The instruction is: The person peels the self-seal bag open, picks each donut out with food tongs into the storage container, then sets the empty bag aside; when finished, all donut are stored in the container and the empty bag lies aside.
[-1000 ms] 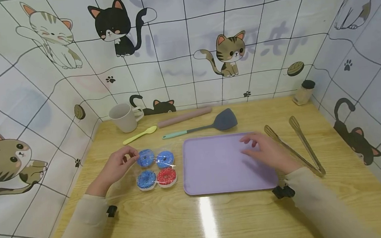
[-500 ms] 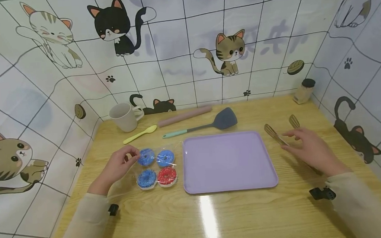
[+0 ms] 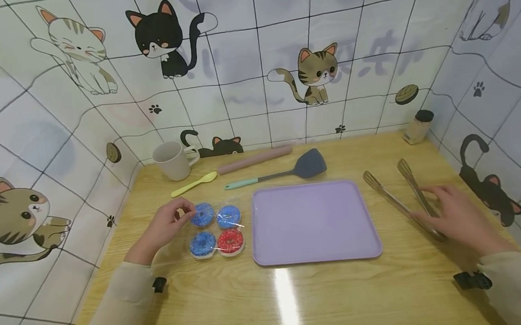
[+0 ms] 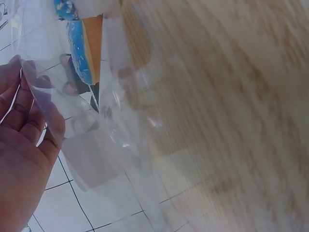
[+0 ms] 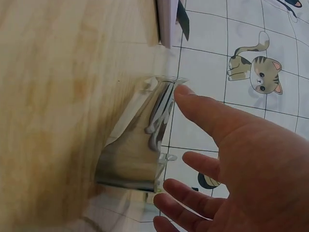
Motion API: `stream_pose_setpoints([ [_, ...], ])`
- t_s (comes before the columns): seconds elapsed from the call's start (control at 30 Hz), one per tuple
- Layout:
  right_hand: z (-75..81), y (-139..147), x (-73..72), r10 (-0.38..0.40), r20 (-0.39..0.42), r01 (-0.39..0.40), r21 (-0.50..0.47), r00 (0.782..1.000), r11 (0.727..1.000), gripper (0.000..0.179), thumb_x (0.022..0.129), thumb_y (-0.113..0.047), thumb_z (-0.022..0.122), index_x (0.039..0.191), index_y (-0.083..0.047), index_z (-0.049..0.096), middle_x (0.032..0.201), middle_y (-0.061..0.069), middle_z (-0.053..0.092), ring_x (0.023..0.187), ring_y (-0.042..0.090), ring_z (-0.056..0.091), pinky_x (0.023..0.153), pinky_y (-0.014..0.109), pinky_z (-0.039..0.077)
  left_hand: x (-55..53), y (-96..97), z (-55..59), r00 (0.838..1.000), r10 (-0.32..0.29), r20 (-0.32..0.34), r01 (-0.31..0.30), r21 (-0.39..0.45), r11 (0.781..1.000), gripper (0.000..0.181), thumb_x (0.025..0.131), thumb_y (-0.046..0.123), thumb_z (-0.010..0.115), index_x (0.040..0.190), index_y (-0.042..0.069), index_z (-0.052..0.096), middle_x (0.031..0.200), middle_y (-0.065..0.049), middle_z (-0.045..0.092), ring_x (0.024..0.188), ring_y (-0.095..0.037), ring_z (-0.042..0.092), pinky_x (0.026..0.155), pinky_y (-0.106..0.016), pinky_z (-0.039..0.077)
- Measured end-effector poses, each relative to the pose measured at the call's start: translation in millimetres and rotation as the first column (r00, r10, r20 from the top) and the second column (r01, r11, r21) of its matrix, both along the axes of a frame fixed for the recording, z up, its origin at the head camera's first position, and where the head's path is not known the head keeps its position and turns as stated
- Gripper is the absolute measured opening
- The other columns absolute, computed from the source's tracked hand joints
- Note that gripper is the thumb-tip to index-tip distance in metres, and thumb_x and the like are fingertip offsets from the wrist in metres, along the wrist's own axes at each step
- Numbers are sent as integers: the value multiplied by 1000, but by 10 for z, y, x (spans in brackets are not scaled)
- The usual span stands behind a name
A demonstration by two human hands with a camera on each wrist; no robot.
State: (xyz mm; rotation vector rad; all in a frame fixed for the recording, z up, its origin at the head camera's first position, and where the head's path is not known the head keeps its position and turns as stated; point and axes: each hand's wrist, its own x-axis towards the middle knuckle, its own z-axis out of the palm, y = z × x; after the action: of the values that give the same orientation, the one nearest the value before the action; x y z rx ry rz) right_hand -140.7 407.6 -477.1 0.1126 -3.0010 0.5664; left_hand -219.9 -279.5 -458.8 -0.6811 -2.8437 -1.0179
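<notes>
In the head view, my left hand (image 3: 166,225) pinches the left edge of a clear plastic bag (image 4: 116,113) that lies over toy-like doughnuts. Three have blue tops, such as the upper left blue doughnut (image 3: 202,214), and one red doughnut (image 3: 231,241) sits at the lower right. The left wrist view shows the film between my thumb and fingers. Over on the right, metal tongs (image 3: 394,200) lie spread on the table. My right hand (image 3: 460,221) is over their joined end, thumb and fingers spread to either side. Whether it touches them I cannot tell.
A purple tray (image 3: 313,222) lies mid-table between bag and tongs. Behind are a mug (image 3: 173,160), a yellow spoon (image 3: 193,184), a rolling pin (image 3: 254,159) and a spatula (image 3: 284,170). A black-lidded jar (image 3: 418,127) stands at the far right corner. Cat-print walls enclose the table.
My right hand has moved right, from above the tray across to the joined end of the tongs. My left hand has kept its pinch on the bag in the same spot.
</notes>
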Motion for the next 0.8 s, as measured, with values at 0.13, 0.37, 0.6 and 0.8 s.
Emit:
stream_pose_setpoints([
  [0.13, -35, 39, 35, -1, 45, 1, -6, 999, 1000, 97, 90, -58, 75, 150, 9, 39, 137, 41, 42, 108, 55, 55, 82, 69, 45, -3, 21, 11, 1000, -5, 11, 5, 9, 1000, 5, 101, 14, 67, 106, 12, 67, 97, 0, 67, 85, -14, 58, 72, -27, 47],
  [0.37, -146, 66, 9, -5, 110, 5, -4, 994, 1000, 109, 88, -63, 74, 152, 14, 31, 127, 40, 49, 104, 50, 57, 78, 66, 48, -9, 3, -13, 1000, 4, 8, -4, -8, 1000, 4, 102, 15, 67, 105, 14, 67, 96, 1, 68, 86, -14, 58, 72, -27, 47],
  [0.6, -183, 63, 2, 1, 135, 1, -16, 991, 1000, 113, 89, -62, 73, 156, 14, 23, 126, 41, 50, 107, 53, 57, 83, 69, 46, -19, -13, -36, 1000, 14, 8, -13, -21, 1000, 4, 101, 17, 68, 105, 17, 67, 97, 3, 68, 89, -13, 59, 74, -28, 47],
  [0.8, -194, 74, 0, -20, 157, 22, -11, 987, 1000, 108, 92, -61, 70, 153, 17, 25, 131, 43, 47, 113, 57, 54, 88, 71, 44, -13, -5, -26, 1000, 8, 9, -8, -19, 1000, 4, 101, 16, 68, 105, 16, 67, 97, 2, 68, 89, -13, 59, 74, -28, 47],
])
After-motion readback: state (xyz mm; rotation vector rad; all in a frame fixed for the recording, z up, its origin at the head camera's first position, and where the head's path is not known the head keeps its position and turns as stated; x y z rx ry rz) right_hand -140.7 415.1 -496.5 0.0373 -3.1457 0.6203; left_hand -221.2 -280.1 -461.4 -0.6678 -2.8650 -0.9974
